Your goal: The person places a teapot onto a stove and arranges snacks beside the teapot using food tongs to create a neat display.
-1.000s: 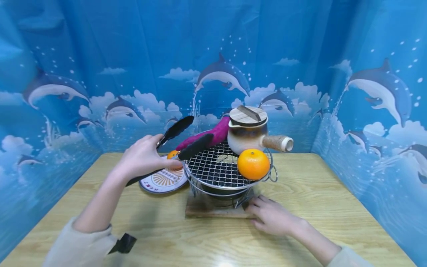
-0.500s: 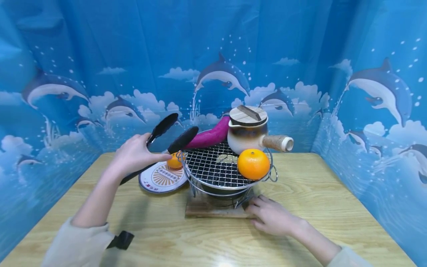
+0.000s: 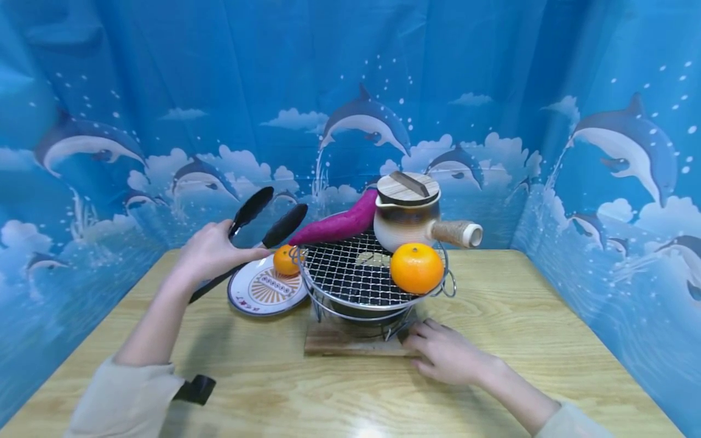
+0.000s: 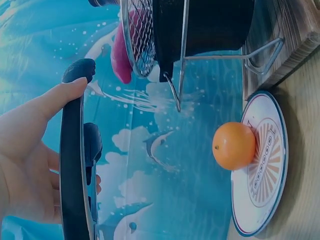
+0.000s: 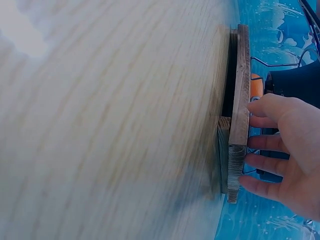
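Note:
My left hand [image 3: 210, 255] grips a pair of tongs [image 4: 72, 170] with black tips. The tips are spread apart with nothing between them, left of the grill. Below and to the right of this hand, an orange [image 3: 286, 260] sits on a patterned white plate [image 3: 249, 298]. My right hand [image 3: 446, 353] rests its fingertips on the right front corner of a wooden board [image 5: 243, 95] under the grill. On the round wire grill rack [image 3: 350, 274] lie a purple sweet potato [image 3: 339, 225] at the back left and a larger orange [image 3: 417, 268] at the front right.
A clay teapot [image 3: 402, 225] with a wooden lid stands at the back right of the rack, its wrapped side handle [image 3: 454, 232] jutting right. The wood-grain table [image 3: 263, 383] is walled by a blue dolphin curtain [image 3: 246, 91].
My left hand has drawn back to the left with the tongs, away from the sweet potato. The sweet potato's end and the orange on the plate now show. My right hand has stayed put.

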The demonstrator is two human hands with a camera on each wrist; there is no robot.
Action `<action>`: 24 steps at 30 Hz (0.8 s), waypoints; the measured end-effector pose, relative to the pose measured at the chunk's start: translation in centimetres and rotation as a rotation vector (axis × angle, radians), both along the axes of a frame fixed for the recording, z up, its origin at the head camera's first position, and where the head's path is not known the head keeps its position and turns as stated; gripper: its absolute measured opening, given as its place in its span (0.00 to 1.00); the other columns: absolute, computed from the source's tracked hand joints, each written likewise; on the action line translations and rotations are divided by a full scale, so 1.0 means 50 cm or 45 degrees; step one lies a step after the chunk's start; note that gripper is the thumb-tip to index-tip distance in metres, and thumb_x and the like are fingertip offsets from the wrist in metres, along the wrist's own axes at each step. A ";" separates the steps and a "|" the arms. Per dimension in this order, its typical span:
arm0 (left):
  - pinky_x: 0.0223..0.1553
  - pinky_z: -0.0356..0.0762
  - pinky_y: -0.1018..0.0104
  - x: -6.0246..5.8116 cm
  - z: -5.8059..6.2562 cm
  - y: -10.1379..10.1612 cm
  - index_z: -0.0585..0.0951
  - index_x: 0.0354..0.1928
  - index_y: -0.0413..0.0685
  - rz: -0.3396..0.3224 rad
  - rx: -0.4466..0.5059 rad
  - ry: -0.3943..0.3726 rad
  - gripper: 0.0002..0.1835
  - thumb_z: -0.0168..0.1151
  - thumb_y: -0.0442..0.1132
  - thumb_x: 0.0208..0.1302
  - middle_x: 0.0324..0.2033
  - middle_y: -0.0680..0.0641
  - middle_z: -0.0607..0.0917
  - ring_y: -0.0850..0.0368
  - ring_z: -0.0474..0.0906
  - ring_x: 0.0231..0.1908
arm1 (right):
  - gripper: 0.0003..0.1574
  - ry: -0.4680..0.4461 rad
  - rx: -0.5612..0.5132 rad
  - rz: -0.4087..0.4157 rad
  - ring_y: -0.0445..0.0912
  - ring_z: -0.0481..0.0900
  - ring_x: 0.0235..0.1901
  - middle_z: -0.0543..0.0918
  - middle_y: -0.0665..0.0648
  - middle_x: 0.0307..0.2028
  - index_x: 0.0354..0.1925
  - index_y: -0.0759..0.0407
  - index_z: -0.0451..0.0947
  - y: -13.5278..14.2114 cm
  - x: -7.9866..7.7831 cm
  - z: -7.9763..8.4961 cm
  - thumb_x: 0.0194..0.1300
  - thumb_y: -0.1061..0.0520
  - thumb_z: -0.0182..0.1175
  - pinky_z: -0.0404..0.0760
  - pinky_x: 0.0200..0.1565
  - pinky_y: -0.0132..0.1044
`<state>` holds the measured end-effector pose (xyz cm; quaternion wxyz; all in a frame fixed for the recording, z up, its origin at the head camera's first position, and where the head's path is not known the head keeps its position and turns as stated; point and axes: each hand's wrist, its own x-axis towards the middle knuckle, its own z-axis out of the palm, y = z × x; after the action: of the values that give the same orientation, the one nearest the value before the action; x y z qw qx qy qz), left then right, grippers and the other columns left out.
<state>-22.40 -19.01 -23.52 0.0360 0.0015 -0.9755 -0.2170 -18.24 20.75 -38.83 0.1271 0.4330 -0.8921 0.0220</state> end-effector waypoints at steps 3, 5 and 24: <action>0.53 0.60 0.33 -0.004 -0.003 -0.006 0.51 0.68 0.28 0.015 0.009 -0.001 0.65 0.57 0.75 0.43 0.62 0.24 0.57 0.28 0.55 0.60 | 0.13 0.004 0.002 0.000 0.45 0.73 0.40 0.77 0.49 0.40 0.40 0.51 0.79 -0.001 0.001 0.002 0.54 0.52 0.63 0.76 0.44 0.41; 0.53 0.59 0.33 -0.006 -0.006 -0.010 0.51 0.67 0.27 0.026 0.007 -0.010 0.66 0.57 0.76 0.43 0.62 0.23 0.57 0.27 0.54 0.60 | 0.13 0.010 0.004 0.001 0.45 0.73 0.40 0.77 0.49 0.40 0.40 0.51 0.79 -0.001 0.001 0.003 0.54 0.52 0.63 0.76 0.43 0.40; 0.51 0.64 0.37 -0.042 -0.064 -0.047 0.53 0.65 0.22 0.143 -0.096 -0.104 0.64 0.57 0.74 0.44 0.59 0.20 0.57 0.25 0.58 0.56 | 0.13 -0.016 0.017 -0.008 0.44 0.73 0.39 0.76 0.48 0.38 0.40 0.51 0.79 -0.002 0.003 0.004 0.55 0.52 0.62 0.76 0.43 0.40</action>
<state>-24.52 -21.35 -26.73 0.0085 0.0636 -0.9820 -0.1775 -18.07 20.63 -38.62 0.1187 0.4309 -0.8944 0.0185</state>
